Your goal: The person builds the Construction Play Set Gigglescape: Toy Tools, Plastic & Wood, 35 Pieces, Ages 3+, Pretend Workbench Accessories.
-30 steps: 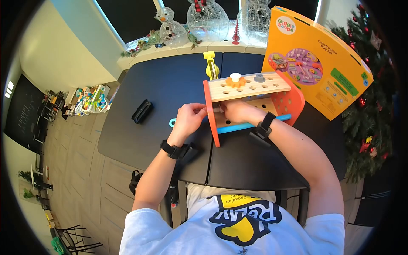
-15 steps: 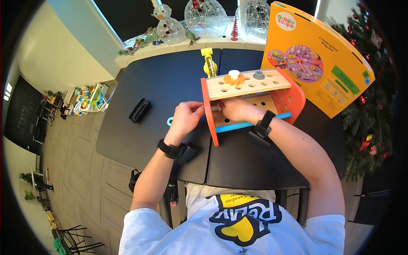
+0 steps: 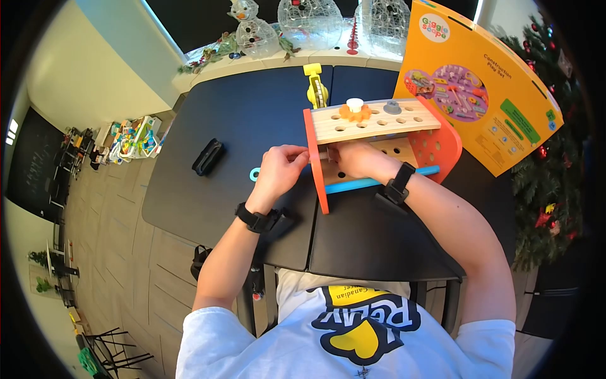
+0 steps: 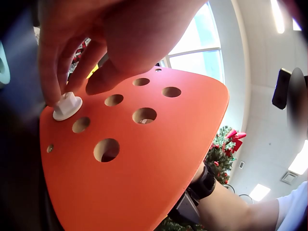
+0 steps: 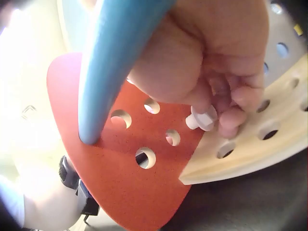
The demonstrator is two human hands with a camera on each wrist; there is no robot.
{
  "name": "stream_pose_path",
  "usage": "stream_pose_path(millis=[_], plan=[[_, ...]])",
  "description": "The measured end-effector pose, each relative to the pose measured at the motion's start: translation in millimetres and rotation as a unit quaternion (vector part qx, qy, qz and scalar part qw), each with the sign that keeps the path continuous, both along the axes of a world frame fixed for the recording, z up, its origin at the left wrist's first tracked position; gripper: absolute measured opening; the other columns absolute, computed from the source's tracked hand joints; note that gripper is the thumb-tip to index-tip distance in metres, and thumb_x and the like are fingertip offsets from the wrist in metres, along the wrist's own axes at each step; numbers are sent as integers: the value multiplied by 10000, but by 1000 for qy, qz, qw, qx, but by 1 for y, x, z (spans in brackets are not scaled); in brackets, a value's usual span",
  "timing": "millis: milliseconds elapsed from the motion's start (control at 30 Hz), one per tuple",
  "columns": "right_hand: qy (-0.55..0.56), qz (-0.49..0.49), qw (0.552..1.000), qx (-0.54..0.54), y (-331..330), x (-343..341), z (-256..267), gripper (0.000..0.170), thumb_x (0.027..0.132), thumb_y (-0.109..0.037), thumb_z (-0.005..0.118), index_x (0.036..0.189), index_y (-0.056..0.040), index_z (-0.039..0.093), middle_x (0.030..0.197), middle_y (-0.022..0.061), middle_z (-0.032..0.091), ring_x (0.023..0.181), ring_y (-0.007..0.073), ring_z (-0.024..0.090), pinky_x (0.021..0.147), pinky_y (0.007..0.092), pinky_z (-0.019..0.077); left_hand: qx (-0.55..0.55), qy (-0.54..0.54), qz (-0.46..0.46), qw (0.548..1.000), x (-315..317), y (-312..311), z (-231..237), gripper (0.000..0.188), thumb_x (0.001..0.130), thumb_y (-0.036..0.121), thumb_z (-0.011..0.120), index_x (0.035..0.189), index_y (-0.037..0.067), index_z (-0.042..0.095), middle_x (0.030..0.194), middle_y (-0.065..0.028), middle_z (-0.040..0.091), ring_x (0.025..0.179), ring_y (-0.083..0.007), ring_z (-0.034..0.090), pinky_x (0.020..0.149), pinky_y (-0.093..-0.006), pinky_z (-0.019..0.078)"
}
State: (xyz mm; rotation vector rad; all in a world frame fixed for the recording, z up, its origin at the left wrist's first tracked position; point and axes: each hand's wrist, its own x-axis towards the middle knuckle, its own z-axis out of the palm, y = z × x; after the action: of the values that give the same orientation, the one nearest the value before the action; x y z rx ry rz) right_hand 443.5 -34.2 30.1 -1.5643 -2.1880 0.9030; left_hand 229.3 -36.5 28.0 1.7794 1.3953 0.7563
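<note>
A toy workbench with orange-red side panels (image 3: 319,177) and a wooden top (image 3: 379,122) stands on the dark table. At its left panel, my left hand (image 3: 282,169) has thumb and fingers round a white hex-headed bolt (image 4: 67,107) seated in a panel hole, its flange close to the outer face. My right hand (image 3: 356,159) reaches inside under the top. There its thumb and fingers pinch a white flanged piece (image 5: 206,119) with a short white shaft pointing at the panel's inner face. The fingers partly hide this piece.
A blue rod (image 3: 382,179) crosses the workbench front, below my right wrist. An orange gear (image 3: 355,114) and a grey piece (image 3: 392,107) sit on top. Behind stand a yellow toy tool (image 3: 315,85) and an orange box (image 3: 486,88). Left lie a black case (image 3: 208,156) and a turquoise ring (image 3: 254,174).
The head view has shifted slightly. Both hands stay at the left panel with their grips, and the workbench stands as before.
</note>
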Motion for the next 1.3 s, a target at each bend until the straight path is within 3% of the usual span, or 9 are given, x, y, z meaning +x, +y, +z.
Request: stream_pose_path(millis=[133,267,367,667,967,1067,1300], plan=[[-10,-24,1000,17,-1,-5,0,252,931,-49,587,1163,31,644,1118,236,706,1074,399,670,912,455,526,-5,-10,-8,1000,-3,6,-7,289,967,178,677,1148,-28,767,952,-160,792,833,-216,731,776,-354,565],[20,-19,999,23,-21,-7,38,258,913,-28,603,1160,37,642,1120,250,703,1072,413,670,905,453,528,1,-10,-12,1000,-4,3,-7,298,967,185,680,1153,-32,765,940,-162,791,822,-215,730,771,-351,565],[87,-4,995,58,-16,-4,14,272,890,-5,615,1159,33,641,1097,249,705,1041,424,675,870,460,538,2,-10,-11,1000,-3,3,-7,303,971,194,685,1157,-32,763,942,-166,791,822,-220,732,772,-352,566],[-29,24,995,87,-5,-3,-3,257,861,16,626,1115,58,633,1026,248,701,973,424,681,835,465,548,12,26,-1,1000,3,-4,7,287,972,177,682,1142,-40,764,963,-185,789,869,-242,749,811,-360,577],[36,32,997,55,-15,1,17,283,851,36,600,1129,70,641,1069,293,696,1014,460,675,866,484,546,5,32,-3,999,5,-9,11,284,967,168,686,1142,-43,760,973,-190,788,866,-259,751,812,-366,578],[-1,27,991,129,-11,-1,-1,274,850,30,606,1119,67,646,1063,291,697,1014,451,678,871,478,546,6,37,0,999,6,-8,12,285,967,171,688,1138,-44,761,975,-193,787,873,-265,753,810,-368,577],[-26,11,998,64,-14,-5,9,279,855,12,622,1130,53,652,1065,278,701,1026,438,681,869,470,549,19,35,9,999,6,-11,12,281,962,169,695,1125,-49,763,962,-195,787,873,-264,759,804,-364,579]])
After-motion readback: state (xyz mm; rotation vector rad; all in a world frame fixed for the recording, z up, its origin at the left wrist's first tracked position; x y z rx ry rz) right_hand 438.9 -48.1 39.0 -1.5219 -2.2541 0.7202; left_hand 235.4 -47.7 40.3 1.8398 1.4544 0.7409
